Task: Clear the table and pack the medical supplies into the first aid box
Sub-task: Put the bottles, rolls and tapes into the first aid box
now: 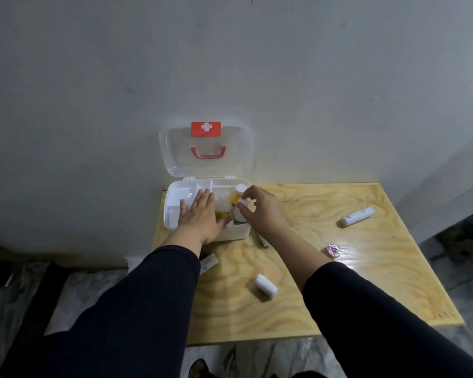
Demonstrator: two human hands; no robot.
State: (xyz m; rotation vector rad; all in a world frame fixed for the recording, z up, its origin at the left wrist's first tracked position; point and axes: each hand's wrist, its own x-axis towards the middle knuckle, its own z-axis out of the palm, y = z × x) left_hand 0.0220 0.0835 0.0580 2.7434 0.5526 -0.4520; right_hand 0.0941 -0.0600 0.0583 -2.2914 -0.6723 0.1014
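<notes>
- A white cross on a red label point(206, 128) stands on the open clear lid point(175, 148) of the first aid box, upper centre of the frame.
- Markings on the other items are too small to read.

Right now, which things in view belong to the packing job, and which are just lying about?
Job:
first aid box, lid open
small bottle in the right hand
left hand flat in the box
white tube
white roll
pink round item
packet at the table edge

Lying about:
nothing else on the wooden table
</notes>
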